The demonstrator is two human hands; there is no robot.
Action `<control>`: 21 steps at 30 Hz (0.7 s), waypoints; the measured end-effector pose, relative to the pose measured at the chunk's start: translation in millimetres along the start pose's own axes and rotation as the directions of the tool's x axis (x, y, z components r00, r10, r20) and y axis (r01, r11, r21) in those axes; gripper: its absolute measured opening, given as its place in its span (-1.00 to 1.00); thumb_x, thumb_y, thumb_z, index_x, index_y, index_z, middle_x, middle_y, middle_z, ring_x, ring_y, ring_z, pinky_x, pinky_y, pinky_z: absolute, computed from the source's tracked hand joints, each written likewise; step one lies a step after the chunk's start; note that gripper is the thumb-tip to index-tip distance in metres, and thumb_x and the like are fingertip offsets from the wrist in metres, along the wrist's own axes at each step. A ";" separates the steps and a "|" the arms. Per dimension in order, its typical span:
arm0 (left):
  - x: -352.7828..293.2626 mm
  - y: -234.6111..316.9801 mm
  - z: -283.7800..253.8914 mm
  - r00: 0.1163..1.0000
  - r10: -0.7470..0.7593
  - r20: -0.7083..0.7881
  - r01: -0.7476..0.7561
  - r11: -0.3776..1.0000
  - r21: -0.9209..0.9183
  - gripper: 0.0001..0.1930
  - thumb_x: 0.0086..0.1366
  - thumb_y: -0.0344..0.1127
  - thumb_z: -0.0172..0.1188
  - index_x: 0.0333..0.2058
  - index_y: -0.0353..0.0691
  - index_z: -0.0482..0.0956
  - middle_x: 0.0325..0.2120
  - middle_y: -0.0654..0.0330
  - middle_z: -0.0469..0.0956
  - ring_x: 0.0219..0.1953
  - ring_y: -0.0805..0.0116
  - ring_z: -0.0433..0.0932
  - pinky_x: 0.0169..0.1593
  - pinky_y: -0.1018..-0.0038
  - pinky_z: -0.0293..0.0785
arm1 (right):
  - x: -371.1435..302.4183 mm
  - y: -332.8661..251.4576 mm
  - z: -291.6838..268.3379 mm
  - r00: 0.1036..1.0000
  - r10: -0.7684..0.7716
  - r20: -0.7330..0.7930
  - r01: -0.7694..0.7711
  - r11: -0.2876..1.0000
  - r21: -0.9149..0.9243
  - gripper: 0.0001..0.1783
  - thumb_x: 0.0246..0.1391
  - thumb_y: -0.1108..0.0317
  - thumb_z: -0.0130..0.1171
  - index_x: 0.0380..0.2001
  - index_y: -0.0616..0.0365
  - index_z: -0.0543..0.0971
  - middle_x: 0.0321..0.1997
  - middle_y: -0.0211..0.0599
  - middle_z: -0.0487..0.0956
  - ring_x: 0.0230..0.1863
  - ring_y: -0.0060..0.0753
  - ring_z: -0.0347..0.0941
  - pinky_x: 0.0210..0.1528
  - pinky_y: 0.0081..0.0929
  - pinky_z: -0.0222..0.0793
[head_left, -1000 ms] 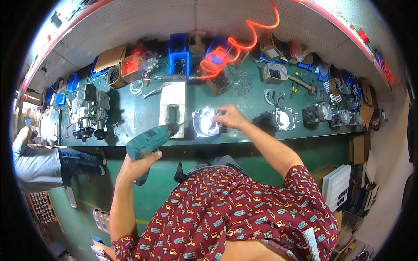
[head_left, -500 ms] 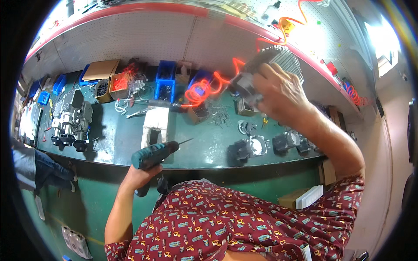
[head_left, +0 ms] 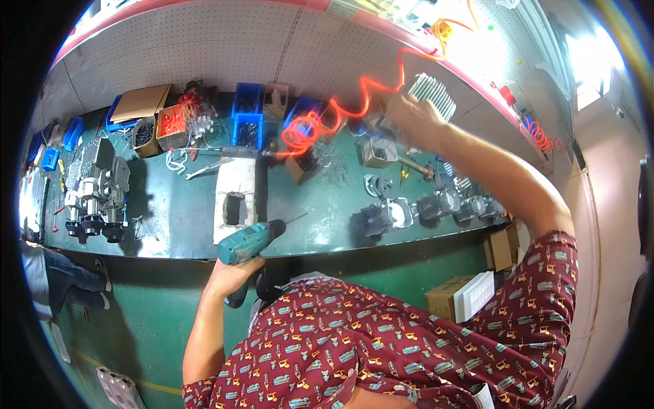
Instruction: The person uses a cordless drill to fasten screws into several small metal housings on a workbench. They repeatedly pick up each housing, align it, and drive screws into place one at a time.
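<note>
My left hand (head_left: 234,276) is wrapped round the grip of a teal cordless drill (head_left: 246,243), whose thin bit points right over the front edge of the bench (head_left: 310,235). Raised over the back right of the bench, my right hand (head_left: 413,119) is closed on a grey finned metal housing (head_left: 434,95). Its fins show beyond my fingers; the lower part is hidden and blurred. Below that arm, similar dark housings (head_left: 385,218) stand along the bench front. A whitish block with a square opening (head_left: 236,184) lies behind the drill.
An orange coiled air hose (head_left: 300,134) hangs across the back to an inline tool (head_left: 238,152). Blue bins (head_left: 247,129) and a box of red parts (head_left: 170,125) line the rear. Stacked metal assemblies (head_left: 99,194) stand left, near another person's legs (head_left: 75,276). A hammer (head_left: 417,165) lies right.
My right hand has moved a little left, and the housing has turned, with its fins now beyond my fingers. The drill stays in my left hand, with its bit more over the bench. The view has shifted slightly.
</note>
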State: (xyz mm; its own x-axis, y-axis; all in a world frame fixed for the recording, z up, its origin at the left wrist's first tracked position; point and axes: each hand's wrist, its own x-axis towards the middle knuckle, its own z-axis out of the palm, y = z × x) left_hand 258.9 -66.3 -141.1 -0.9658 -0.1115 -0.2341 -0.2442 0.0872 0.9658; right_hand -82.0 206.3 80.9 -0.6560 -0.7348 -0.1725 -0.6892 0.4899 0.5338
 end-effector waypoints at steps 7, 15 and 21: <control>7.1 -22.6 -9.5 0.998 0.013 -0.064 -0.020 0.994 -0.108 -0.64 0.20 -0.45 0.32 0.01 -0.23 0.63 -0.18 0.29 0.66 -0.13 0.45 0.59 0.03 0.44 0.50 | -3.1 -10.1 9.6 0.993 0.087 -0.085 -0.061 0.961 0.270 -0.63 -0.20 0.15 0.46 -0.34 0.15 0.68 -0.16 -0.02 0.62 0.01 0.01 0.55 -0.04 -0.04 0.52; 46.3 -57.5 2.6 0.910 0.114 -0.399 0.085 0.891 0.446 -0.49 0.07 -0.41 0.36 0.02 -0.26 0.46 -0.16 -0.14 0.61 -0.07 -0.18 0.58 0.03 0.13 0.50 | -37.0 -52.9 113.4 0.879 0.344 0.330 -0.287 -0.169 0.943 -0.67 -0.12 0.22 0.48 -0.48 0.28 0.61 -0.57 -0.39 0.58 -0.56 -0.59 0.45 -0.53 -0.53 0.33; 115.9 -133.0 0.7 0.866 -0.025 -0.499 0.425 0.561 0.710 -0.37 0.08 -0.43 0.30 0.16 -0.16 0.34 -0.05 0.00 0.48 0.10 -0.02 0.44 0.21 0.13 0.28 | -43.8 -160.5 191.4 0.873 0.344 0.346 -0.117 -0.540 0.834 -0.75 -0.10 0.33 0.48 -0.54 0.20 0.57 -0.56 -0.47 0.53 -0.55 -0.67 0.36 -0.52 -0.59 0.24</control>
State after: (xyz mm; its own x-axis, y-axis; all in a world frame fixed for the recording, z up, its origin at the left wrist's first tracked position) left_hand 179.4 -90.1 -296.8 -0.7870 -0.5927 -0.1715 -0.6097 0.7046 0.3630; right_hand -1.5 249.7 -155.6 -0.9160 -0.3112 -0.2534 0.1927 0.2128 -0.9579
